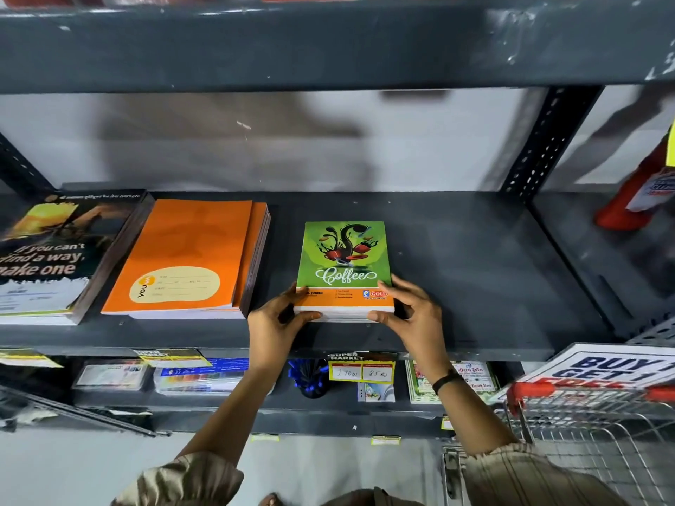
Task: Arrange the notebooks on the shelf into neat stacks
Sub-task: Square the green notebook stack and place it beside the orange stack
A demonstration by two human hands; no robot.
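A dark grey shelf (475, 272) holds three piles of notebooks. At the left end, near the front edge, lies a dark pile (47, 257) with white words on its cover. Just beside it, on its right, is the orange pile (186, 261). Its top book sits a bit crooked on the ones under it.

Near the middle of the shelf, close to the front edge, is the green Coffee pile (343, 272). It is apart from the orange pile. The left hand (277, 323) holds the near left corner of this pile, fingers on its side and thumb on the front edge. The right hand (412, 315) holds the near right corner in the same way. A dark band is on the right wrist.

The right end of the shelf is bare. A wire shopping cart (591, 432) stands at the lower right.
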